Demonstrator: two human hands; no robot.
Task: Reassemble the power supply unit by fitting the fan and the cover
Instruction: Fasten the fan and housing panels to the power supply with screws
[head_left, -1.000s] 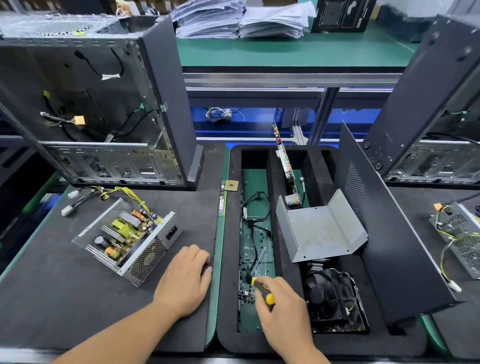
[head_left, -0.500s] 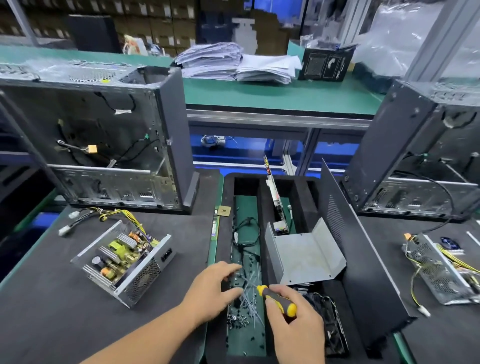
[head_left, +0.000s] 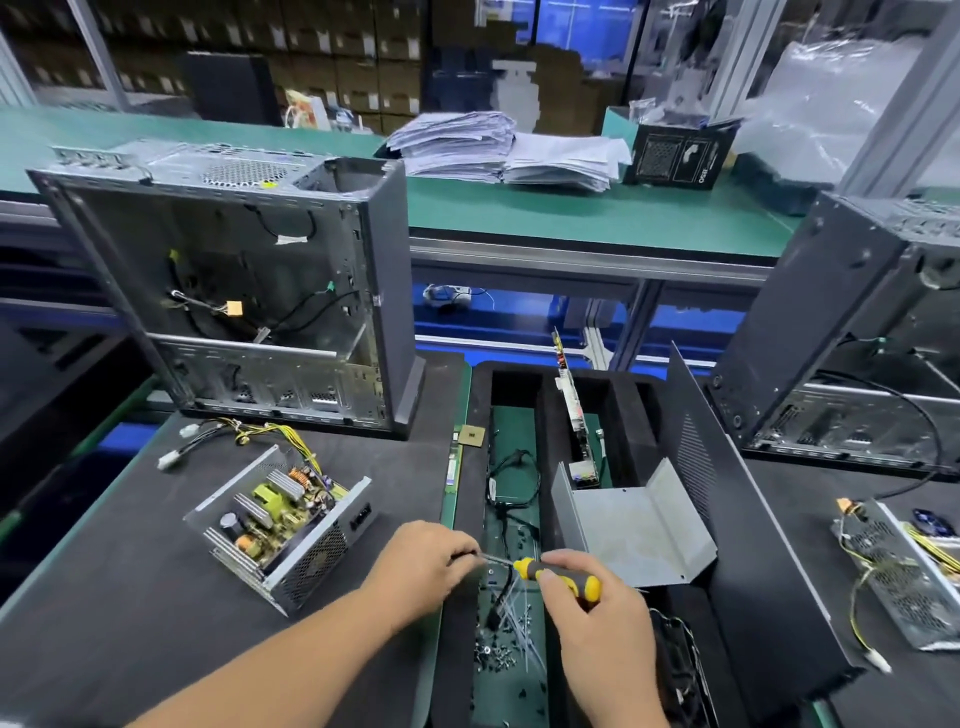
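Observation:
The open power supply unit (head_left: 280, 525) lies uncovered on the dark mat at the left, its board and yellow cables showing. Its bent grey metal cover (head_left: 634, 530) leans in the black foam tray (head_left: 462, 597). The black fan (head_left: 675, 670) sits low in that tray, mostly hidden behind my right hand. My right hand (head_left: 597, 639) grips a yellow-and-black screwdriver (head_left: 561, 574) held level. My left hand (head_left: 426, 566) pinches the screwdriver's metal tip over a pile of loose screws (head_left: 498, 654).
An empty computer case (head_left: 234, 291) stands behind the unit. A black side panel (head_left: 737, 545) leans along the tray's right. A second case (head_left: 857, 332) and another power supply (head_left: 904, 577) sit at the right. Paper stacks (head_left: 498, 150) lie on the green shelf.
My left hand left the mat, crossed into the tray and now pinches the screwdriver tip. My right hand lifted the screwdriver and turned it level. The view tilted upward.

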